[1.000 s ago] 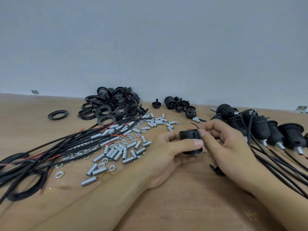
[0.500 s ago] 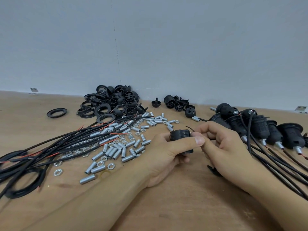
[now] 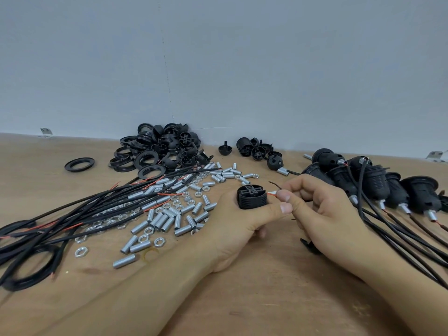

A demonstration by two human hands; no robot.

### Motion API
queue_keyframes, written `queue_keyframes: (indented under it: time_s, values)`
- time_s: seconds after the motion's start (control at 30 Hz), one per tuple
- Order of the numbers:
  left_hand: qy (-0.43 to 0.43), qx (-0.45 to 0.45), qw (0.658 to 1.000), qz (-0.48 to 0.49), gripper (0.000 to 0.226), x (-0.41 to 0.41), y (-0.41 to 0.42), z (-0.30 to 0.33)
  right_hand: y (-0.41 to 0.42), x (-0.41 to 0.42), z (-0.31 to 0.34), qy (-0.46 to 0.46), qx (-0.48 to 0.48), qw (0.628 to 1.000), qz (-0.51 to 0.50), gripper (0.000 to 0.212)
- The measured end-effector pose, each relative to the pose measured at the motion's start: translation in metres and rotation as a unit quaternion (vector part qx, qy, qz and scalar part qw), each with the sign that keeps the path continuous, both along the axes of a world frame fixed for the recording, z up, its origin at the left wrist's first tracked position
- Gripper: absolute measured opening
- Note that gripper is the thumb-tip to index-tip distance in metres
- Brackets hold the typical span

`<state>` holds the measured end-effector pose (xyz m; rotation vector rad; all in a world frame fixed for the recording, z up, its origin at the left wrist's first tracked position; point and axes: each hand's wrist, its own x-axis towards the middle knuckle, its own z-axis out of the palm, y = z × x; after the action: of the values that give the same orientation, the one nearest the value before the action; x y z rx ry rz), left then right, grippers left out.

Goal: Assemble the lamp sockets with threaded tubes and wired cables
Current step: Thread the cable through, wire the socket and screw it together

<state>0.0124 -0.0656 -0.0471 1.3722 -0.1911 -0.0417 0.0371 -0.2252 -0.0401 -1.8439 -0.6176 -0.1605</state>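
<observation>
Right fingers (image 3: 282,197): you pinch the red wire (image 3: 272,194) between thumb and forefinger, right at the socket's side. Take it close to its bare tip so it does not buckle.
Left hand (image 3: 238,223): your fingers wrap the black socket body (image 3: 252,197), terminal face up, above the worktop (image 3: 266,299). Hold it steady and do not roll it.
Black wire (image 3: 275,185): its end sticks up free beside the red one; keep it out of the terminal you are feeding, I judge.
Supplies: threaded tubes (image 3: 167,220) and nuts lie just left; cables (image 3: 72,214) beyond.
Finished sockets (image 3: 378,185): lined up at your right; mind their leads.
</observation>
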Motion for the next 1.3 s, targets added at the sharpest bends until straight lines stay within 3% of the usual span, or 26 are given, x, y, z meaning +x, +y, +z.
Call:
queue_keyframes:
  time_s: [0.27, 0.43, 0.93, 1.13, 1.23, 1.3]
  values:
    - [-0.059, 0.070, 0.995, 0.046, 0.024, 0.002, 0.002, -0.004, 0.000, 0.000, 0.000, -0.009, -0.007, 1.000, -0.002, 0.015]
    - [0.005, 0.019, 0.998, 0.066, 0.036, 0.002, 0.002, -0.003, 0.000, 0.001, -0.001, -0.015, -0.016, 1.000, -0.010, 0.013]
    - [0.053, -0.079, 0.994, 0.057, 0.030, 0.003, 0.004, 0.006, 0.001, -0.001, 0.002, -0.015, 0.020, 0.999, -0.045, 0.010]
    - [0.160, -0.200, 0.966, -0.019, 0.043, 0.004, 0.010, 0.010, 0.003, -0.008, 0.008, -0.025, 0.070, 0.997, -0.028, 0.011]
    - [0.182, -0.209, 0.960, -0.043, 0.050, 0.003, 0.010, 0.010, 0.003, -0.012, 0.010, -0.045, 0.077, 0.996, -0.027, 0.007]
    - [0.148, -0.176, 0.973, -0.010, 0.040, 0.004, 0.008, 0.009, 0.004, -0.013, 0.011, -0.058, 0.083, 0.994, -0.031, 0.007]
